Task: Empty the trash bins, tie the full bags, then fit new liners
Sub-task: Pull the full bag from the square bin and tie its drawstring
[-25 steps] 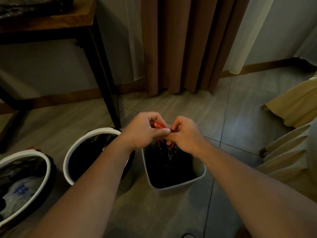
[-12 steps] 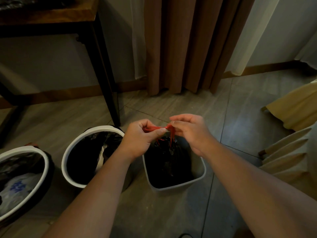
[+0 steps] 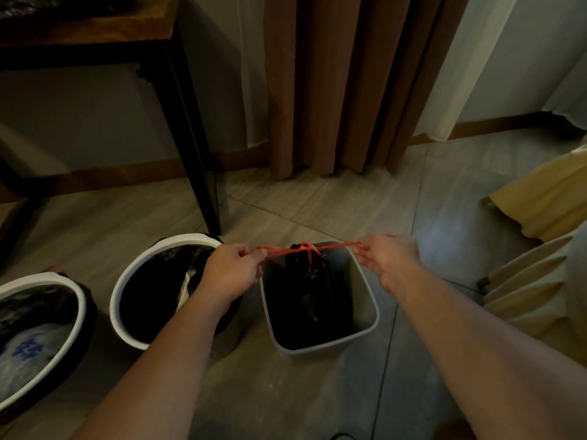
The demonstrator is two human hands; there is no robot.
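Our left grip (image 3: 233,271) and right grip (image 3: 386,260) each pinch 1 end of the red drawstring (image 3: 305,247), stretched taut and crossed above the black bag (image 3: 309,281) inside the grey square bin (image 3: 362,290).

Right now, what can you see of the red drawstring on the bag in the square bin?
The red drawstring is a thin, plastic-looking cord stretched taut and nearly level between the left hand and right hand, each pinching one end. At its middle the strands cross in a knot over the gathered neck of the black bag, which sits in the grey square bin.
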